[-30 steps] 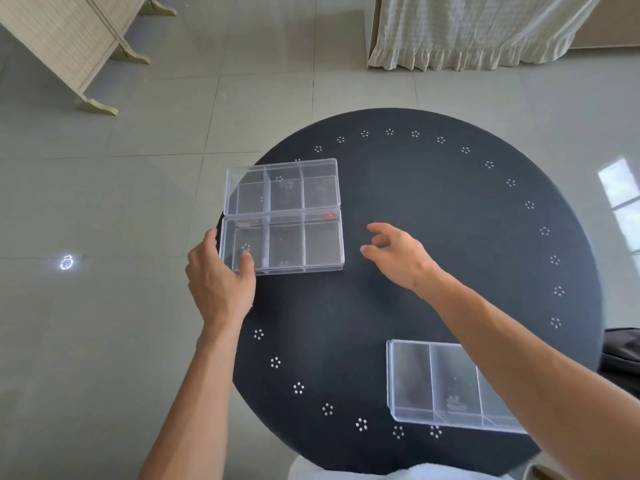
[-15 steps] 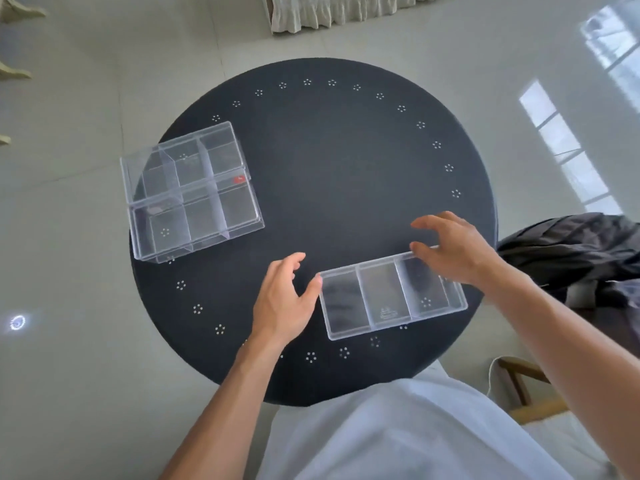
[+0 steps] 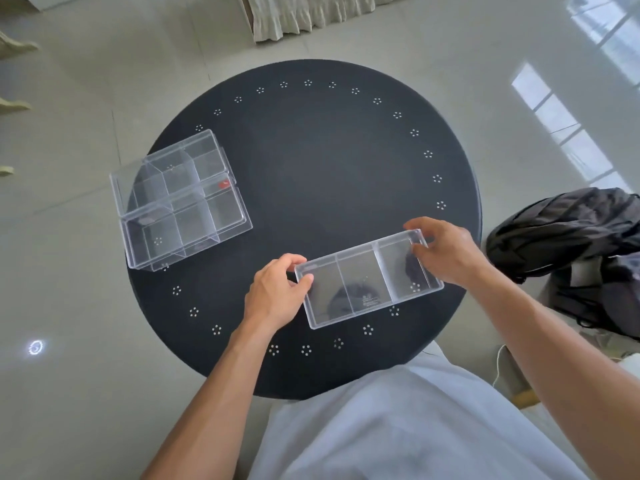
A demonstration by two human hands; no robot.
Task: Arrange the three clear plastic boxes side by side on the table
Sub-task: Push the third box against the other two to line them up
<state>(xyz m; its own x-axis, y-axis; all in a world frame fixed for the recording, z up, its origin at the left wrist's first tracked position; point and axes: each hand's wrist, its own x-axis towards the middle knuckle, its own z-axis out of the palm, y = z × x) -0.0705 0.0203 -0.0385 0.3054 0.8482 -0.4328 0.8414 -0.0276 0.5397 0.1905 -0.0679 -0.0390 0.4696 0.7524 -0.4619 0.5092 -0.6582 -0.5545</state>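
**A:** Both hands are on it. The left hand point(image 3: 277, 292) pinches the near-left short end of the long clear plastic three-compartment box point(image 3: 369, 280), thumb over the rim and the other fingers curled round the outer wall.

**B:** And the right hand point(image 3: 446, 251) has the far-right short end, fingers point(image 3: 420, 227) closed over the top edge. One hand per end, so the box's long axis runs straight between the two grips.

**A:** It sits at the near side of the round black tabletop point(image 3: 329, 161), slanting up toward the right. I can't tell whether it is resting or just lifted.

**B:** The other two boxes are the clear divided box at the far left point(image 3: 173, 164) and the clear divided box just in front of it point(image 3: 187, 230). They touch along their long sides, already a pair, well apart from the held one.

**A:** That's the relation that matters. The pair lies to the left and a little farther out, so the left hand leads the way.

**B:** And the pair's long axes tilt differently from the held box, so I'd judge it needs a turn as well as a slide before it lines up alongside.
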